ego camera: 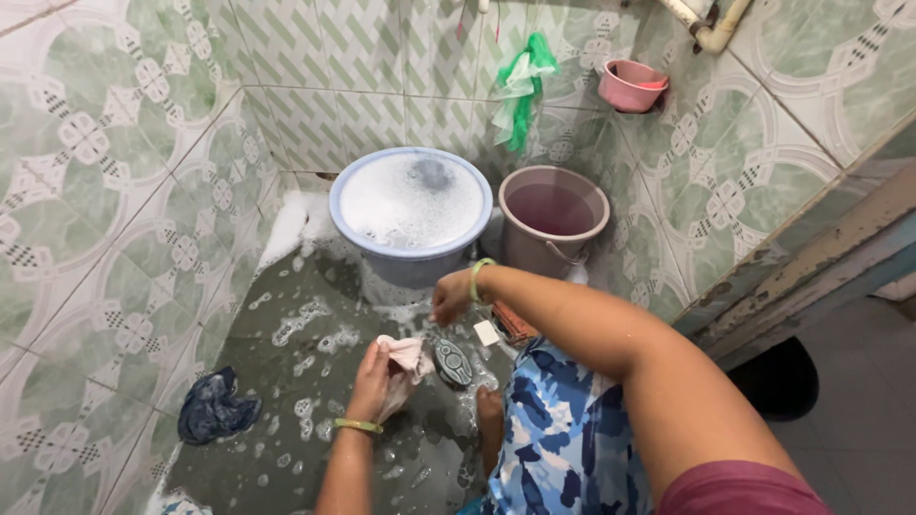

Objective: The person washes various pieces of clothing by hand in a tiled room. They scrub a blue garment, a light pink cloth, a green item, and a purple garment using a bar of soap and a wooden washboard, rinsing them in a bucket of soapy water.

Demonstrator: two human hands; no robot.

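Pale cloth (405,360) at frame centre, on soapy floor (286,381), pinched in left hand (370,380); right hand (450,300) loosely curled, empty, above brush (453,363). Scrubbing stage, seemingly; next likely needs brush grasped. Sudsy basin (411,212) behind.

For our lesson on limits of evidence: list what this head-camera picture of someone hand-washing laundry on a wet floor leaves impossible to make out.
- Head view: what lies in the foam-filled blue plastic basin; suds cover it, only a dark lump shows.
- What the right hand grips, if anything; its curled fingers hide it.
- The full pale pink cloth; the left hand bunches it.
- The bottom of the mauve plastic bucket; murky water hides it.
- The dark blue crumpled garment: kind unclear.
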